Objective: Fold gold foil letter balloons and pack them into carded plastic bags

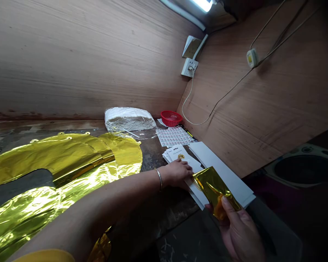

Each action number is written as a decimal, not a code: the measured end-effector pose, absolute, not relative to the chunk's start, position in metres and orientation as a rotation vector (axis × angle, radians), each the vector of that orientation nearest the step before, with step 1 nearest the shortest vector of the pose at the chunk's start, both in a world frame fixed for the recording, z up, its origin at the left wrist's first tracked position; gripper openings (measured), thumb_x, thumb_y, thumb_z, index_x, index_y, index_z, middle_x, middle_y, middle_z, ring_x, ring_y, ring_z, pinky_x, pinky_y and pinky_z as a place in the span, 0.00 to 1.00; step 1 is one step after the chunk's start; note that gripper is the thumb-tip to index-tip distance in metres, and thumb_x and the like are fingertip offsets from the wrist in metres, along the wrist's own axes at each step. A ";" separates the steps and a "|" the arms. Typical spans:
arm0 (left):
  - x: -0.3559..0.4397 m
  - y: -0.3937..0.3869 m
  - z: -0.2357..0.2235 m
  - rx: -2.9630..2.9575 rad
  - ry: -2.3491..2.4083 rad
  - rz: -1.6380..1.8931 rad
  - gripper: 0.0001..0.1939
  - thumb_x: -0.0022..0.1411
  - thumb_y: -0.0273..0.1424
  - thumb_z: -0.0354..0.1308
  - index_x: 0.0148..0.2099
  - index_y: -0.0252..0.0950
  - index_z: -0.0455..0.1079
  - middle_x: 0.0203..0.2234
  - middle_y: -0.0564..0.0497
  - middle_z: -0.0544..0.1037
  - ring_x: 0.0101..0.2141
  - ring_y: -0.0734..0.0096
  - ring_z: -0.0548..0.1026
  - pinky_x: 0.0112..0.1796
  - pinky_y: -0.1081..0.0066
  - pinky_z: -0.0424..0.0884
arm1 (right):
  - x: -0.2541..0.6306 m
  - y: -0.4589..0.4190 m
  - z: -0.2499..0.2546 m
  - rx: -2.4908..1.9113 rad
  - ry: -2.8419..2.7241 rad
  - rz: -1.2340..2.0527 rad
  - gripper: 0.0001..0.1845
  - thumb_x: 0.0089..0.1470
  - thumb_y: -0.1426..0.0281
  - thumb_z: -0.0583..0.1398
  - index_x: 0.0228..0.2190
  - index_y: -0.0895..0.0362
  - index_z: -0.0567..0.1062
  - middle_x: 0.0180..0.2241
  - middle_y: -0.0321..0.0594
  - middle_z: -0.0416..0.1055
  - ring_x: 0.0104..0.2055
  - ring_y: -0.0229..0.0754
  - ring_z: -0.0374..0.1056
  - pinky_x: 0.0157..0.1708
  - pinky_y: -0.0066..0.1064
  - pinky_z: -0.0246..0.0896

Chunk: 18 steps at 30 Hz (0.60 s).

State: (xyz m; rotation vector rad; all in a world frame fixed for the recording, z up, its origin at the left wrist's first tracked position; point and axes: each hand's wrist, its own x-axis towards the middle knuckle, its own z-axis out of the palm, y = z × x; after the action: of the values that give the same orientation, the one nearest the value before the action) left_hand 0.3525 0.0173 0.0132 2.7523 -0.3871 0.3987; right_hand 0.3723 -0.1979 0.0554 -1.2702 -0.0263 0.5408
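Note:
My right hand (239,225) grips a flat, folded packet of shiny gold foil (214,185), thumb on top, at the lower right. A small orange piece (220,209) shows beside the thumb. My left hand (179,173) is on a stack of white printed cards (177,151), its fingers curled together over the top card; the thumb is hidden. That card has a hanging slot and a gold picture. On the left, a large flat gold foil balloon (84,160) with small tabs along its edge lies spread on the table, partly behind my left forearm.
White flat sheets or boxes (221,171) lie along the right wall. Behind the cards are a sticker sheet (175,136), a red basket (171,118) and a clear-wrapped white bundle (129,118). A cable runs from the wall socket (190,67). Crumpled gold foil (101,247) shows below my left arm.

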 end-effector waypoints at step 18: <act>0.067 0.038 0.029 1.219 0.845 0.842 0.23 0.58 0.45 0.60 0.49 0.34 0.72 0.43 0.45 0.79 0.41 0.59 0.77 0.41 0.65 0.72 | 0.254 -0.107 0.040 -1.268 -0.417 1.156 0.20 0.43 0.57 0.70 0.32 0.57 0.73 0.22 0.32 0.70 0.19 0.31 0.62 0.15 0.19 0.58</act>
State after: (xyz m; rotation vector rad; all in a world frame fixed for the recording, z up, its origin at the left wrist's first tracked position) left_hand 0.0671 0.0383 0.0286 1.2193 0.8445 0.8422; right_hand 0.2545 -0.1069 0.0398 -1.2683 -0.4172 1.1564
